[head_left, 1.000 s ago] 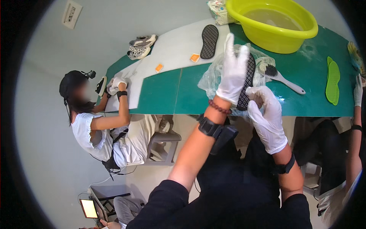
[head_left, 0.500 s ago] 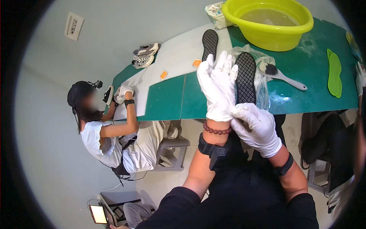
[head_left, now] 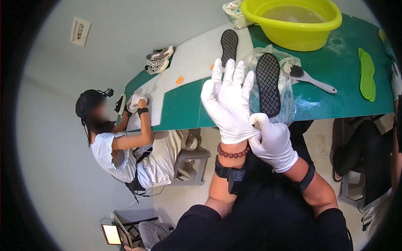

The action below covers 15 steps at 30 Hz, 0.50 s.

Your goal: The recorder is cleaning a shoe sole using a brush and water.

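My left hand (head_left: 228, 104) wears a white glove, palm up with the fingers spread, and holds nothing. At its wrist, my right hand (head_left: 276, 144), gloved too, pinches the cuff of the left glove (head_left: 238, 136). A beaded bracelet (head_left: 233, 152) sits just below that cuff. Beyond my hands a black patterned insole (head_left: 268, 83) lies on a clear plastic bag (head_left: 287, 102). A second black insole (head_left: 229, 44) rests farther off, partly behind my fingertips. To the right lies a brush (head_left: 312, 79) with dark bristles and a pale handle.
A yellow-green basin (head_left: 293, 37) of cloudy water stands at the back, beside a wipes pack (head_left: 236, 14). Green insoles (head_left: 367, 77) lie at the right. On the left, a co-worker (head_left: 113, 142) in gloves handles a shoe near grey sneakers (head_left: 160, 58). Another person's gloved hand (head_left: 396, 81) shows at the right edge.
My left hand has shifted slightly left and its fingers have spread wider. The right hand stays at the cuff, its fingers curled more tightly.
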Each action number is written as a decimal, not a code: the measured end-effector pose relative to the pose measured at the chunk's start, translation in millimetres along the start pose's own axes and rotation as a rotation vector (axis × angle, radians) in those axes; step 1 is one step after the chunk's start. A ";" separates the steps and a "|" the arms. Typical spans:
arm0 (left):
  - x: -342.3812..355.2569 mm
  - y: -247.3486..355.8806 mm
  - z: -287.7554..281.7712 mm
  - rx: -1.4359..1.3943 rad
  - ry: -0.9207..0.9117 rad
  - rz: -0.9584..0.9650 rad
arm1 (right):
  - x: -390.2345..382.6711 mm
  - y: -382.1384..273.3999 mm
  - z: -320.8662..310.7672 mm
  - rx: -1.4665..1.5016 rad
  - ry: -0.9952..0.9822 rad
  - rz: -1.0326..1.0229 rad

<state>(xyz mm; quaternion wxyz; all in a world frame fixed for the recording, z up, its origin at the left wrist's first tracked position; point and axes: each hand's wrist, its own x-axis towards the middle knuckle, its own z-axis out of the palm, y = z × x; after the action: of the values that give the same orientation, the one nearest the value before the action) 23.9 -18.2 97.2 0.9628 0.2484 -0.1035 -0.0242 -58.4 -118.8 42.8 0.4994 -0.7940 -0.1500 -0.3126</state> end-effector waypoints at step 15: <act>-12.2 10.1 10.6 0.405 0.016 0.302 | -5.7 1.1 -14.5 -0.304 -0.510 -0.423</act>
<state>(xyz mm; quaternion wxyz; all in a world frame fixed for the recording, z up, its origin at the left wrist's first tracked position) 9.7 -13.2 108.8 0.8869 0.4181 -0.1345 0.1429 -67.1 -131.8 42.8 0.2463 -0.8631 -0.3824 -0.2195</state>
